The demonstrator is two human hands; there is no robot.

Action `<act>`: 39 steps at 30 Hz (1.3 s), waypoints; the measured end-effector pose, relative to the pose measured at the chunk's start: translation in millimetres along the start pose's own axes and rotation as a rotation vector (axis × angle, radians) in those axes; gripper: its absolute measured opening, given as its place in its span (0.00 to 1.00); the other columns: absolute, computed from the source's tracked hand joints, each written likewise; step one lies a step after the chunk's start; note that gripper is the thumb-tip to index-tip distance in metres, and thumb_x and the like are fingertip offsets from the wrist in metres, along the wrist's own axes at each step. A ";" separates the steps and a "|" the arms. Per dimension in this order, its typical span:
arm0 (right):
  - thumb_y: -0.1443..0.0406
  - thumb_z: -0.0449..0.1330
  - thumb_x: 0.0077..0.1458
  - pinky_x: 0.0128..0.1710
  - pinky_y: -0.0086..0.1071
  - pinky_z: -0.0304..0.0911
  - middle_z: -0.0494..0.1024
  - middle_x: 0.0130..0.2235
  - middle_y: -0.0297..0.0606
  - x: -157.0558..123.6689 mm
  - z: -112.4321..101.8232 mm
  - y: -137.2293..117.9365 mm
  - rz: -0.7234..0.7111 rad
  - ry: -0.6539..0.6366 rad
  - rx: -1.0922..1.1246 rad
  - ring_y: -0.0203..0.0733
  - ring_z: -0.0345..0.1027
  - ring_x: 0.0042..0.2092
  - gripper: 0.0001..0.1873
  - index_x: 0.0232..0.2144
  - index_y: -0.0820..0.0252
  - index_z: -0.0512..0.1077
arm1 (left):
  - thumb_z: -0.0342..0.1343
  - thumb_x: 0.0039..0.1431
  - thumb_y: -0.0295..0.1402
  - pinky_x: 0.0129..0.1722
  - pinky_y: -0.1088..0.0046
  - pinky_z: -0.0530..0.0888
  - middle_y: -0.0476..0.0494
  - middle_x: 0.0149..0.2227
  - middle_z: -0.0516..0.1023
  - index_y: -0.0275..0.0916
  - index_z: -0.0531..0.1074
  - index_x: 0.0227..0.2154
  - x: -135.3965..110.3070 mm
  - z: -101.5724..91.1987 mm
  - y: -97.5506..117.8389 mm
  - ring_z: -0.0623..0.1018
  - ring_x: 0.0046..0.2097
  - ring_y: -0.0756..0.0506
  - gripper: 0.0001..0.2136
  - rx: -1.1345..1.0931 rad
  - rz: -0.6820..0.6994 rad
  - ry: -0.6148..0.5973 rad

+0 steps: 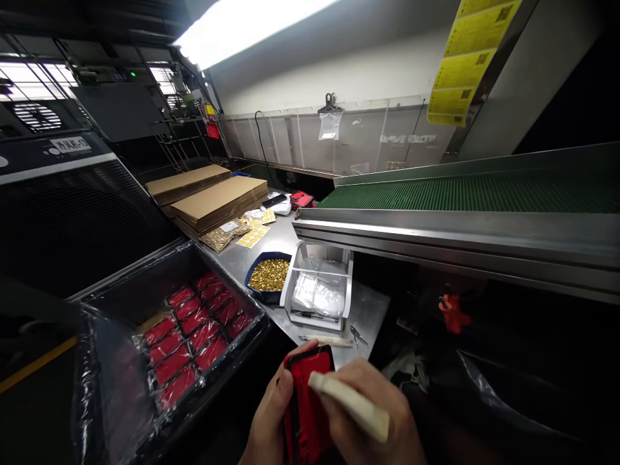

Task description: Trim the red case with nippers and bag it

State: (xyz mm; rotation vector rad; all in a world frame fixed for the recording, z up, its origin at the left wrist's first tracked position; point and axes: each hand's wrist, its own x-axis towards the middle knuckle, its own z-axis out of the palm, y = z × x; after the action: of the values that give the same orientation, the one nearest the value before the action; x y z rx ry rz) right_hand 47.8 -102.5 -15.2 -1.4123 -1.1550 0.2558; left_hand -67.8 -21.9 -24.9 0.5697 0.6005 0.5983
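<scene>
My left hand (272, 413) is closed around a red plastic part with a black rim (310, 413), held upright near the table's front edge. In my right hand (378, 400) is a cream-coloured stick-like tool (356, 403), its rounded upper end over the red face of the part. I cannot tell whether the stick touches it. Just beyond my hands, a pale pen-like stick (329, 340) and a small metal tool (358, 335) lie on the table. My right fingers partly cover the red part.
A blue bowl of gold-coloured small parts (270, 274) stands beside a white bin with clear bags (347, 290). At left is a plastic-lined crate (111, 387) with several wrapped red parts. Flat cardboard (220, 198) lies behind; a green conveyor (460, 194) runs rightward.
</scene>
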 end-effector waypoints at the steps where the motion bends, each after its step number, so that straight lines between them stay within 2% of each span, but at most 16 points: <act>1: 0.67 0.61 0.56 0.29 0.29 0.66 0.75 0.29 0.34 2.3 -2.8 -0.3 -0.014 -0.019 -0.015 0.35 0.71 0.29 0.02 0.34 0.56 0.74 | 0.57 0.61 0.44 0.47 0.67 0.72 0.37 0.47 0.79 0.35 0.69 0.57 0.5 2.1 -1.0 0.77 0.48 0.38 0.25 -0.017 -0.030 0.006; 4: 0.66 0.61 0.56 0.30 0.27 0.68 0.77 0.31 0.35 8.8 -17.5 1.5 -0.006 -0.046 -0.063 0.36 0.72 0.31 0.04 0.36 0.56 0.74 | 0.55 0.62 0.46 0.50 0.63 0.73 0.36 0.47 0.80 0.36 0.68 0.58 4.0 9.6 -2.8 0.78 0.48 0.36 0.26 -0.124 -0.171 0.011; 7: 0.64 0.61 0.57 0.33 0.26 0.70 0.79 0.34 0.35 10.1 -34.5 2.7 0.143 0.032 -0.085 0.37 0.74 0.34 0.04 0.36 0.55 0.74 | 0.52 0.64 0.46 0.53 0.60 0.72 0.36 0.45 0.81 0.37 0.67 0.58 8.3 13.1 -3.6 0.79 0.47 0.37 0.25 -0.228 -0.238 -0.031; 8: 0.63 0.61 0.57 0.33 0.25 0.70 0.79 0.34 0.35 8.9 -38.0 1.9 0.188 0.024 -0.074 0.37 0.74 0.34 0.04 0.36 0.55 0.74 | 0.52 0.64 0.46 0.53 0.60 0.73 0.37 0.44 0.81 0.37 0.68 0.58 9.3 12.6 -4.2 0.79 0.47 0.38 0.25 -0.231 -0.249 -0.041; 10: 0.61 0.60 0.58 0.30 0.26 0.69 0.78 0.32 0.35 4.9 -40.1 -1.2 0.233 -0.072 -0.047 0.37 0.73 0.31 0.05 0.36 0.55 0.74 | 0.52 0.64 0.47 0.52 0.60 0.73 0.36 0.41 0.82 0.35 0.70 0.56 10.3 10.0 -5.9 0.80 0.46 0.37 0.25 -0.202 -0.270 -0.050; 13: 0.62 0.59 0.59 0.29 0.28 0.67 0.75 0.30 0.35 -2.0 -34.6 -4.1 0.199 -0.177 -0.067 0.36 0.71 0.29 0.05 0.36 0.55 0.73 | 0.53 0.63 0.48 0.49 0.61 0.74 0.35 0.41 0.81 0.34 0.69 0.57 9.5 5.9 -8.8 0.80 0.44 0.37 0.26 -0.150 -0.256 -0.060; 17: 0.63 0.61 0.57 0.27 0.27 0.65 0.74 0.29 0.34 -6.3 -29.0 -0.4 0.069 -0.304 -0.094 0.34 0.70 0.28 0.02 0.34 0.55 0.73 | 0.54 0.62 0.47 0.46 0.64 0.74 0.37 0.40 0.81 0.34 0.68 0.57 6.6 5.1 -11.2 0.79 0.40 0.40 0.26 -0.086 -0.203 -0.058; 21: 0.62 0.59 0.59 0.28 0.28 0.65 0.74 0.29 0.35 -8.7 -34.4 1.0 0.142 -0.245 -0.052 0.35 0.70 0.29 0.05 0.33 0.56 0.73 | 0.55 0.62 0.47 0.39 0.69 0.74 0.39 0.34 0.81 0.32 0.72 0.52 7.2 5.5 -12.7 0.80 0.37 0.42 0.24 -0.021 -0.222 -0.035; 23: 0.62 0.60 0.57 0.27 0.28 0.65 0.75 0.29 0.35 -12.4 -44.1 2.1 0.160 -0.294 -0.019 0.35 0.70 0.28 0.05 0.32 0.55 0.74 | 0.56 0.60 0.49 0.34 0.72 0.74 0.39 0.32 0.81 0.32 0.75 0.47 9.3 4.2 -9.9 0.80 0.35 0.42 0.24 -0.036 -0.249 -0.008; 25: 0.61 0.61 0.56 0.27 0.27 0.66 0.76 0.29 0.34 -18.1 -58.5 7.7 0.194 -0.299 -0.030 0.35 0.71 0.29 0.05 0.33 0.54 0.75 | 0.58 0.58 0.51 0.32 0.71 0.76 0.38 0.33 0.81 0.32 0.75 0.47 12.0 2.1 -4.1 0.81 0.34 0.41 0.26 -0.058 -0.270 -0.011; 26: 0.60 0.62 0.56 0.28 0.27 0.68 0.78 0.30 0.35 -21.5 -66.1 12.9 0.236 -0.239 -0.067 0.37 0.73 0.30 0.05 0.35 0.53 0.75 | 0.58 0.57 0.52 0.32 0.69 0.77 0.36 0.34 0.81 0.32 0.74 0.48 13.2 1.0 -0.8 0.81 0.34 0.40 0.27 -0.065 -0.287 -0.027; 28: 0.56 0.63 0.54 0.29 0.28 0.69 0.79 0.33 0.36 -28.8 -78.2 28.8 0.371 -0.034 -0.187 0.41 0.75 0.32 0.10 0.37 0.53 0.75 | 0.56 0.57 0.53 0.34 0.62 0.79 0.32 0.36 0.81 0.30 0.73 0.49 14.9 -0.6 4.6 0.81 0.35 0.37 0.29 -0.076 -0.321 -0.081; 30: 0.51 0.64 0.51 0.29 0.31 0.69 0.80 0.33 0.37 -35.8 -81.8 50.9 0.541 0.140 -0.259 0.44 0.75 0.32 0.17 0.38 0.53 0.74 | 0.54 0.58 0.54 0.35 0.58 0.79 0.28 0.39 0.81 0.27 0.74 0.48 15.3 -1.0 6.7 0.81 0.37 0.35 0.31 -0.095 -0.352 -0.123; 31: 0.48 0.64 0.50 0.28 0.32 0.69 0.80 0.32 0.37 -38.8 -79.9 63.8 0.618 0.183 -0.251 0.44 0.75 0.31 0.20 0.39 0.54 0.73 | 0.53 0.59 0.55 0.37 0.57 0.80 0.26 0.40 0.80 0.26 0.74 0.47 15.1 -0.9 6.6 0.81 0.38 0.35 0.31 -0.104 -0.354 -0.131; 35: 0.46 0.62 0.49 0.32 0.38 0.70 0.79 0.32 0.38 -38.7 -61.7 120.4 0.758 0.214 -0.188 0.47 0.75 0.33 0.26 0.43 0.56 0.68 | 0.48 0.61 0.55 0.37 0.53 0.80 0.24 0.44 0.78 0.25 0.72 0.49 13.2 -0.8 4.3 0.80 0.40 0.34 0.32 -0.121 -0.336 -0.127; 39: 0.49 0.64 0.47 0.28 0.37 0.67 0.79 0.33 0.42 -5.0 -52.0 172.1 0.825 0.269 -0.180 0.49 0.75 0.32 0.24 0.40 0.59 0.68 | 0.49 0.61 0.54 0.38 0.52 0.80 0.25 0.46 0.78 0.29 0.68 0.56 9.7 -4.3 6.4 0.80 0.41 0.33 0.33 -0.154 -0.335 -0.143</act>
State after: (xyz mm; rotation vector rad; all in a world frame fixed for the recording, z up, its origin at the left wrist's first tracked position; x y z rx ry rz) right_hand 165.7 -99.2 -151.0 -1.9661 -0.3324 0.5252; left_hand -66.4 -9.8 -27.0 0.3527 0.4958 0.2813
